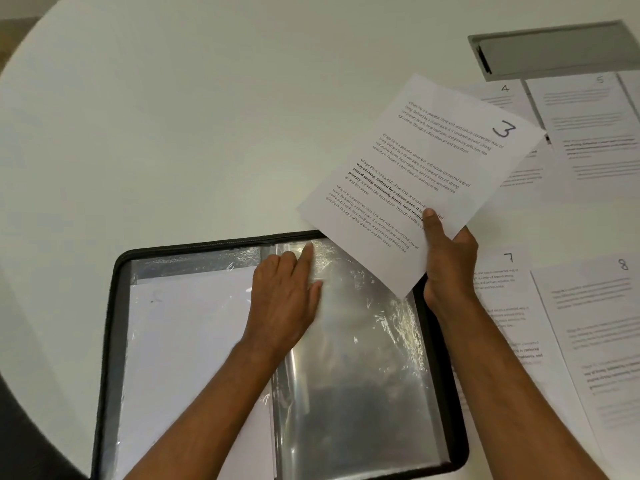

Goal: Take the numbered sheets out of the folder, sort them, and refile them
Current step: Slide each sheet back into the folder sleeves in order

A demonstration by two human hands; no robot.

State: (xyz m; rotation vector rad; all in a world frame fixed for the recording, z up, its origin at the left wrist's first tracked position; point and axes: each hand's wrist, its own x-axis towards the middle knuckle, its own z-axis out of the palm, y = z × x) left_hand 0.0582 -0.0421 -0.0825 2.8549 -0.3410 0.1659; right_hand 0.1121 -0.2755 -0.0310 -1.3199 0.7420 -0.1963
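White and smooth, the round table (173, 116) fills nearly the whole view, its curved edge showing at the left, where a darker floor (14, 427) appears beyond it. An open black-edged folder (110, 341) lies at the near side; its left page holds a white sheet inside a clear sleeve, and its right page is a shiny, crinkled plastic sleeve (363, 358) with no paper visible in it. The left hand (284, 299) lies on that sleeve near the spine, fingers extended and index finger reaching toward the sleeve's top edge, pressing rather than grasping. The right hand (446, 261) has its grip closed on the sheet numbered 3 (415, 174), thumb on the printed face and fingers behind, holding it tilted above the folder's upper right corner. To the right, more printed sheets lie flat on the table: sheet 4 (498, 95) and sheet 5 (588, 133) farther away, sheet 7 (498, 271) and sheet 8 (595, 323) nearer. A grey rectangular hatch (554, 50) is set into the table at the far right, just behind sheets 4 and 5.
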